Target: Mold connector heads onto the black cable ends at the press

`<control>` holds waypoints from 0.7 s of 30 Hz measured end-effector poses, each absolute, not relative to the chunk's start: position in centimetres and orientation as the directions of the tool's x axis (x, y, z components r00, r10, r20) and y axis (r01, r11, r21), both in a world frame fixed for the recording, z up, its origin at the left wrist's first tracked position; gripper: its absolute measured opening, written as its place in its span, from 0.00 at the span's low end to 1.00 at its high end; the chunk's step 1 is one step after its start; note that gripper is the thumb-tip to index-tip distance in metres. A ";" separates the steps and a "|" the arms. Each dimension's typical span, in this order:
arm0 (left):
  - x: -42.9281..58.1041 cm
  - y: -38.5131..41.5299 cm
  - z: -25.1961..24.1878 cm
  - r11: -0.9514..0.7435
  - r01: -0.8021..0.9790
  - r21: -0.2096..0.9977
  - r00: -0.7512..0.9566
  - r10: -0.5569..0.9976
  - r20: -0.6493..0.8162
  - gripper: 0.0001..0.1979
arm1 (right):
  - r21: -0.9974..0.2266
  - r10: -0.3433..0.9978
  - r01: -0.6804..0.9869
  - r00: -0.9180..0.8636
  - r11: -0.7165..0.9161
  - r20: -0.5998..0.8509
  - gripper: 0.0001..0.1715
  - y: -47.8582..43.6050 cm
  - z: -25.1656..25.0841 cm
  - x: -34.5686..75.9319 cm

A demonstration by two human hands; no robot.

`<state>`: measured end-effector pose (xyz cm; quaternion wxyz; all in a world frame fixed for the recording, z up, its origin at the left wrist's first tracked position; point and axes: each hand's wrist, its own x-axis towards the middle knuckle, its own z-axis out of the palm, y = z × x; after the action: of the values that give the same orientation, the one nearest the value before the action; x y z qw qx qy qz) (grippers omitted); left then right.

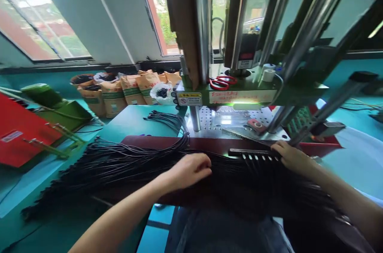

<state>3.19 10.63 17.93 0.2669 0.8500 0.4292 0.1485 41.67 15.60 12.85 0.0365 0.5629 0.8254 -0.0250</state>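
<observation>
My left hand [191, 169] is closed, thumb and curled fingers together, over a layer of thin black cables [143, 155]. Whatever it may pinch there is too small to make out. At the right, my right hand [289, 155] has its fingers closed on the end of a slotted black bar [248, 152]. Cables hang from the slots of that bar toward me. A thin metal strip [243, 135] runs from the machine's perforated plate [209, 119] to near my right fingertips. The cables spread left into a wide bundle on a dark red board [206, 143].
A press machine [191, 87] with steel columns stands ahead; red-handled scissors [221, 82] lie on it. Paper sacks [116, 95] line the wall. At far left is a red and green machine [26, 125]. A red tray [323, 141] sits right of the press.
</observation>
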 end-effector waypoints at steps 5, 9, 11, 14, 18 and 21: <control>11.4 7.2 15.8 -0.675 0.566 0.472 0.753 0.657 0.036 0.18 | 0.060 0.894 0.923 -0.349 0.379 -0.282 0.15 16.3 15.5 40.4; 15.3 6.7 13.9 -0.707 0.551 0.443 0.801 0.597 -0.044 0.25 | 0.036 0.901 0.936 -0.327 0.351 -0.285 0.12 17.4 18.5 39.8; 16.1 7.3 13.5 -0.666 0.545 0.509 0.810 0.576 -0.114 0.25 | 0.002 0.907 0.942 -0.323 0.335 -0.269 0.12 18.1 19.9 39.6; 16.8 9.0 13.4 -0.489 0.557 0.671 0.795 0.547 -0.261 0.23 | -0.065 0.931 0.956 -0.294 0.287 -0.215 0.10 19.4 21.3 39.2; 18.0 11.8 13.2 0.173 0.400 0.900 0.810 0.393 -0.435 0.20 | -0.192 0.965 0.961 -0.225 0.197 -0.137 0.10 22.0 21.2 38.5; 19.3 13.7 13.3 0.629 0.062 0.775 0.844 0.382 -0.377 0.20 | -0.311 0.972 0.938 -0.199 0.151 -0.127 0.14 24.7 20.0 37.7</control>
<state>19.34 13.67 13.26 0.8631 0.4208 0.2636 0.0925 37.68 24.70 20.02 -0.0514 0.6309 0.7569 -0.1626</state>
